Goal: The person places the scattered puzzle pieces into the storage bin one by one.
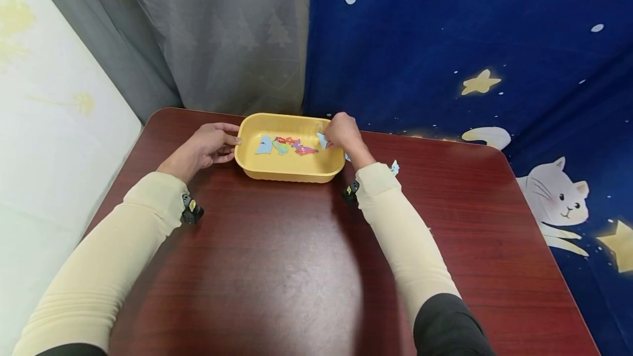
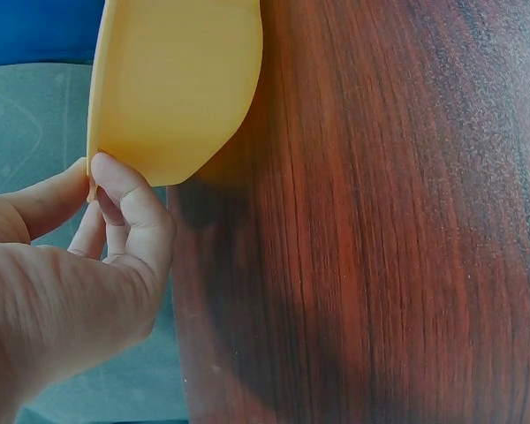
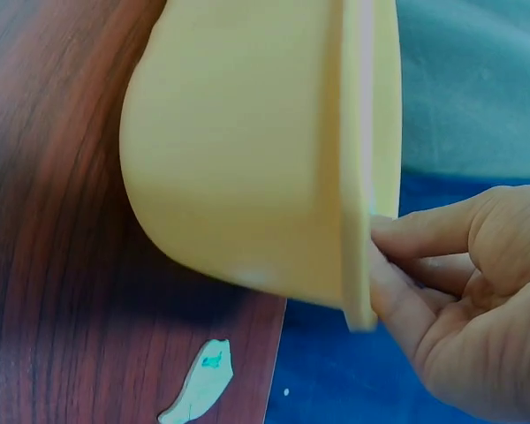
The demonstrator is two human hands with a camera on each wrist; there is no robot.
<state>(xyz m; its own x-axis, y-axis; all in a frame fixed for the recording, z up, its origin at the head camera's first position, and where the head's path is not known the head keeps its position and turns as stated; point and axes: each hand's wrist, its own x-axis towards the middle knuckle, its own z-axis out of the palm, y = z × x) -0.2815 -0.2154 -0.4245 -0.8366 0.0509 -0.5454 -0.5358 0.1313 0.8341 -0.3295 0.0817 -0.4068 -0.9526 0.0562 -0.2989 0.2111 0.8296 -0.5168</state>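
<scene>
Starry blue curtain (image 1: 405, 48) behind table (image 1: 277, 257)

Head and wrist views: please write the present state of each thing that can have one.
Yellow tray: upright, uncovered
Green piece: lying in the tray
Left grip: pinching the tray's rim
Right grip: fingers curled, seemingly holding a light blue piece
Whitish piece: lying on the table, outside the tray
</scene>
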